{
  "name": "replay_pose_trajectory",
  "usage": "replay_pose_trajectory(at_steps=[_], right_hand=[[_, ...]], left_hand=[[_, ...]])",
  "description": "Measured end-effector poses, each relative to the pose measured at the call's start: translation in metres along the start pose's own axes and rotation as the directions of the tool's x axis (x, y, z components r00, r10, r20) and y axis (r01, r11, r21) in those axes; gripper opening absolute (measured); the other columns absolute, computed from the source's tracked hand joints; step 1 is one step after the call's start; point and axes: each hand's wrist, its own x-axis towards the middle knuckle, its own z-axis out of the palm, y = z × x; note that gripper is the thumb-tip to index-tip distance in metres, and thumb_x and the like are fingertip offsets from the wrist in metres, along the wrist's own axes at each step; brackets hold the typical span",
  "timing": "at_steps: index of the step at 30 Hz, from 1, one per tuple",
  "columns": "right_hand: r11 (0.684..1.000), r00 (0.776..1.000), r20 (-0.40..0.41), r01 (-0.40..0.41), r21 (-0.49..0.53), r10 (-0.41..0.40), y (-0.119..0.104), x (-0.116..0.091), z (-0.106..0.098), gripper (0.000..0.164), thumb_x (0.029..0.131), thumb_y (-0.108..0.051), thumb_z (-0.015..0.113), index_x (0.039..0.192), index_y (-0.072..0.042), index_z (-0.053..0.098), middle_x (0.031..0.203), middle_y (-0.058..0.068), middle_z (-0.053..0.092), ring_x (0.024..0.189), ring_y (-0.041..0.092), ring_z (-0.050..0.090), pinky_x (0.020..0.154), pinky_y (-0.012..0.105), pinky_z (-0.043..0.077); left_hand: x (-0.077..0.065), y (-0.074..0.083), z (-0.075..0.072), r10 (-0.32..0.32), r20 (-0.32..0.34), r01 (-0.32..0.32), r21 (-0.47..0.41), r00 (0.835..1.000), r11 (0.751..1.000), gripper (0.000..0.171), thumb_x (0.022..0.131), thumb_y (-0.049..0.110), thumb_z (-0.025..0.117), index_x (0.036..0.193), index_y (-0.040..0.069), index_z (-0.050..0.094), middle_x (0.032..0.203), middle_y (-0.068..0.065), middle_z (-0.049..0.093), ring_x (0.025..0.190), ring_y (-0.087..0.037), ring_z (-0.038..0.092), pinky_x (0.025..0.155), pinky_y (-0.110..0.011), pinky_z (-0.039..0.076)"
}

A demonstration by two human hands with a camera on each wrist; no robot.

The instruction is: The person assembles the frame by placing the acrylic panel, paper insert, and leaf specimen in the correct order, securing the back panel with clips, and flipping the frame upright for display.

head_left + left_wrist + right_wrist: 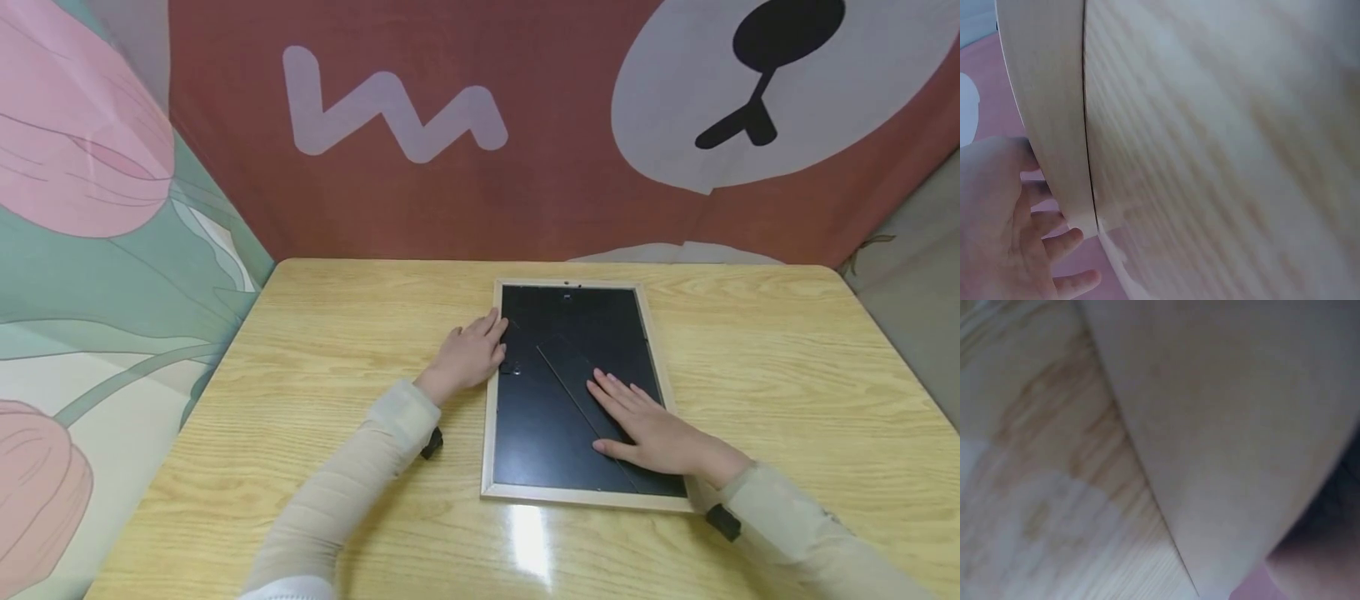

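Observation:
A picture frame (489, 450) with a light wooden border lies back side up on the table, its black backing board (540, 442) showing. Set slantwise into the board is a black stand flap (573, 371). My left hand (467, 357) rests at the frame's left border, fingertips over the rim. In the left wrist view, the fingers of that hand (1004, 231) lie along the wooden side (1054, 94). With fingers extended, my right hand (652, 427) lies on the lower right of the backing, over part of the flap. The right wrist view shows mostly the frame's side (1210, 456).
The wood-grain table (360, 333) extends to both sides of the frame. Behind it hangs a reddish-brown cloth (555, 192) with a printed cartoon face, and a floral cloth (112, 283) hangs at the left. Small metal hangers (567, 297) sit on the backing.

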Motion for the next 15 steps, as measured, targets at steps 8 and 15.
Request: replay_pose_trajectory(at_steps=[8, 15], right_hand=[[1.0, 1.0, -0.013, 0.005, -0.031, -0.005, -0.0018, 0.0013, -0.0025, 0.08, 0.093, -0.049, 0.054, 0.152, -0.008, 0.021, 0.161, 0.017, 0.012, 0.147, 0.04, 0.015, 0.121, 0.052, 0.013], [0.999, 0.999, -0.027, 0.038, -0.023, -0.038, -0.0065, 0.0013, -0.0081, 0.081, 0.091, -0.045, 0.06, 0.15, -0.002, 0.025, 0.158, 0.022, 0.017, 0.144, 0.044, 0.021, 0.113, 0.064, 0.022]], left_hand=[[0.0029, 0.0006, -0.006, -0.014, 0.042, 0.01, 0.091, 0.999, 0.996, 0.056, 0.104, 0.043, 0.027, 0.153, 0.019, 0.021, 0.162, -0.004, 0.014, 0.149, -0.024, 0.019, 0.12, -0.049, 0.025], [0.0034, 0.0023, -0.0082, -0.008, 0.038, 0.003, 0.129, 0.999, 0.992, 0.055, 0.104, 0.044, 0.029, 0.152, 0.018, 0.026, 0.161, -0.007, 0.018, 0.148, -0.024, 0.021, 0.119, -0.047, 0.026]])
